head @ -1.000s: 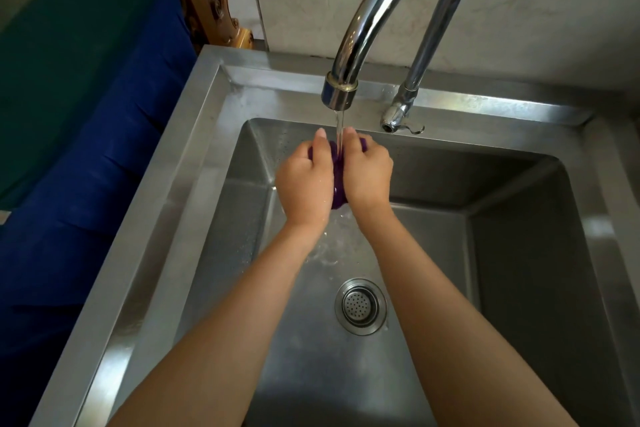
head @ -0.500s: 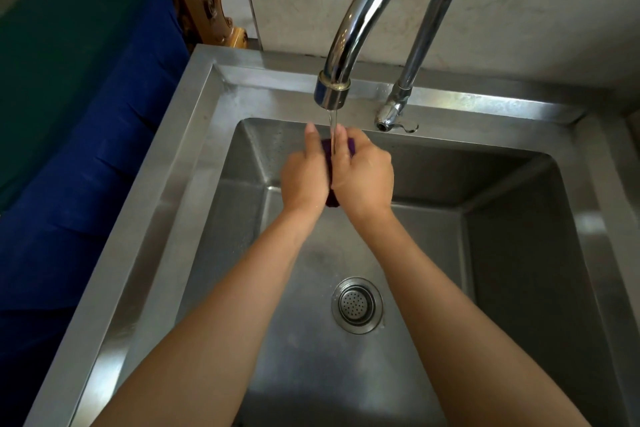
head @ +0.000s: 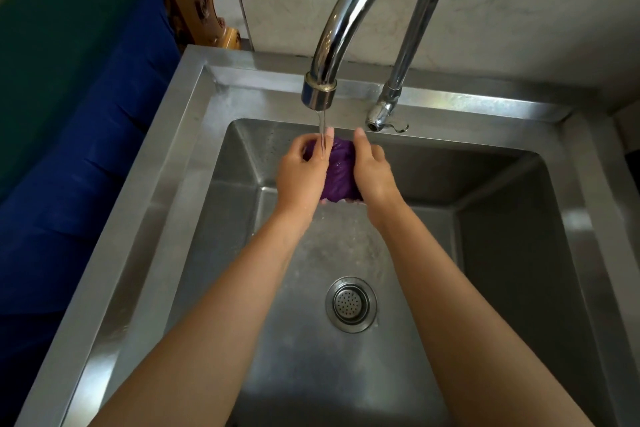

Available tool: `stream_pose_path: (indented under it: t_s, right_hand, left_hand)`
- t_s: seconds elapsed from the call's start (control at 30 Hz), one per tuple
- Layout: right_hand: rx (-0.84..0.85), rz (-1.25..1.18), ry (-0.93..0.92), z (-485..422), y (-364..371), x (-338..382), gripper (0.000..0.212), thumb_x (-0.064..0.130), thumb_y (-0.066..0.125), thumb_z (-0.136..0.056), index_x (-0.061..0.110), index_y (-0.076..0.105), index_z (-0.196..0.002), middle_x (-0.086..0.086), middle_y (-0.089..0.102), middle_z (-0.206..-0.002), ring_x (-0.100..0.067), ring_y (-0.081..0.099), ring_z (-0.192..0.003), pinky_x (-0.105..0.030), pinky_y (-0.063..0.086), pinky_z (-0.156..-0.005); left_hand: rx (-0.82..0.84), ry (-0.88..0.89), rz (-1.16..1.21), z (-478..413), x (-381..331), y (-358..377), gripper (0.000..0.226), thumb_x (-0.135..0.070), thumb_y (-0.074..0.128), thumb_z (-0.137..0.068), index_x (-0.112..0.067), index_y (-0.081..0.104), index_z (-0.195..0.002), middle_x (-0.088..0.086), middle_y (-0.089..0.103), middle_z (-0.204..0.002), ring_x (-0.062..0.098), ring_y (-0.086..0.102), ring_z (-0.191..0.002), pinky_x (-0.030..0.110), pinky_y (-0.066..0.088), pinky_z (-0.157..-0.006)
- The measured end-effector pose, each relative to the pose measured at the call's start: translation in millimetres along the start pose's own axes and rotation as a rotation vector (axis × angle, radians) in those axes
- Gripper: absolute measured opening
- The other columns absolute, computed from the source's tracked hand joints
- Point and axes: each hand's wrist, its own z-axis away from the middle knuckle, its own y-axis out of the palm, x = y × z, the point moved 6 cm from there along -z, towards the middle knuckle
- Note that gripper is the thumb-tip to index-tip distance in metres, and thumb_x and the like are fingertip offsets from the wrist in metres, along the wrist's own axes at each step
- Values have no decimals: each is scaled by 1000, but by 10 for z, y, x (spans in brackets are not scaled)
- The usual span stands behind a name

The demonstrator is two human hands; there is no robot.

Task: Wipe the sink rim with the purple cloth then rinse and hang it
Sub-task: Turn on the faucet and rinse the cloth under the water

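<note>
The cloth (head: pixel 338 172) is bunched up under the tap (head: pixel 320 94), over the sink (head: pixel 194 135); the left hand (head: pixel 300 172) and right hand (head: pixel 371 170) both squeeze it; it looks soft, wet and drippy, so grab the whole bunch.

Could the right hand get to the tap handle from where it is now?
Probably yes: the right hand is just below the handle with nothing between, but it would have to let go of the cloth.

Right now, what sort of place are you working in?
Probably a home kitchen or utility area: a deep steel sink with a drain strainer, a gooseneck tap running, and both hands rinsing a purple cloth.
</note>
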Motion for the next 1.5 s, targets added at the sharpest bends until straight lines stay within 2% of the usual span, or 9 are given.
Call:
stream_pose_path:
  t_s: [0.07, 0.17, 0.23, 0.4, 0.57, 0.8, 0.93, 1.23, 1.5]
  right_hand:
    - [7, -12, 41, -3, -24, -6, 63, 56, 26, -94, 9, 43, -131, -7, 57, -119, -25, 57, -109, -43, 47, -98]
    - [11, -54, 16, 24, 22, 53, 58, 50, 20, -98, 9, 57, -118, -12, 63, -112, -26, 61, -105, -37, 49, -91]
    - [35, -13, -50, 25, 82, 81, 52, 46, 21, -99, 15, 60, -115, -12, 62, -112, -26, 59, -109, -41, 47, -97]
    - [8, 72, -20, -39, -111, 3, 63, 56, 28, -94, 12, 38, -137, -11, 51, -134, -27, 52, -120, -46, 40, -105]
    - [-181, 48, -60, -172, -593, 220, 47, 52, 36, -94, 12, 48, -115, -6, 60, -105, -16, 64, -74, -34, 55, -71]
    - [20, 341, 36, -494, -505, 589, 38, 46, 47, -93, 13, 48, -74, -3, 50, -61, -10, 36, -46, -16, 31, -38]
    - [74, 425, 74, -568, -423, 538, 36, 43, 46, -93, 18, 41, -67, 0, 37, -59, -11, 30, -45, -13, 26, -34]
    - [35, 428, -27, -599, -415, 540, 29, 38, 48, -92, 18, 44, -71, -2, 43, -61, -13, 36, -48, -23, 31, -42]
    - [14, 382, -104, -608, -440, 475, 34, 42, 49, -92, 18, 45, -69, -1, 45, -63, -13, 40, -51, -25, 34, -45]
  left_hand:
    - [121, -157, 50, 15, 117, 67, 32, -52, 60, -82, -21, 63, -92, -2, 68, -87, 15, 67, -79, 23, 54, -52]
    - [224, -269, 209, 37, 216, 134, 49, -51, 71, -74, -16, 64, -107, 7, 72, -102, 23, 70, -91, 44, 59, -78]
    - [219, -286, 295, 20, 222, 115, 49, -44, 73, -74, -14, 61, -111, 8, 71, -104, 24, 70, -93, 47, 57, -81]
    - [157, -167, 282, -45, 173, 39, 11, -17, 71, -80, -17, 60, -84, 0, 67, -81, 12, 67, -71, 24, 55, -59]
    - [200, -104, 265, -66, 125, 36, 11, -12, 66, -84, -21, 67, -89, 2, 69, -92, 18, 68, -89, 33, 57, -78]
    - [90, -133, 248, -65, 160, -4, 15, -27, 69, -82, -17, 60, -76, 2, 67, -78, 21, 67, -78, 36, 57, -73]
    - [47, -143, 272, -83, 159, -28, 21, -33, 68, -82, -18, 58, -72, 7, 65, -82, 27, 66, -84, 42, 57, -76]
    - [57, -167, 321, -74, 185, 15, 23, -34, 67, -83, -20, 57, -69, 0, 62, -76, 24, 64, -85, 44, 55, -82]
    - [88, -188, 358, -52, 230, 61, 19, -32, 66, -84, -19, 59, -73, -1, 65, -76, 18, 66, -77, 33, 57, -67]
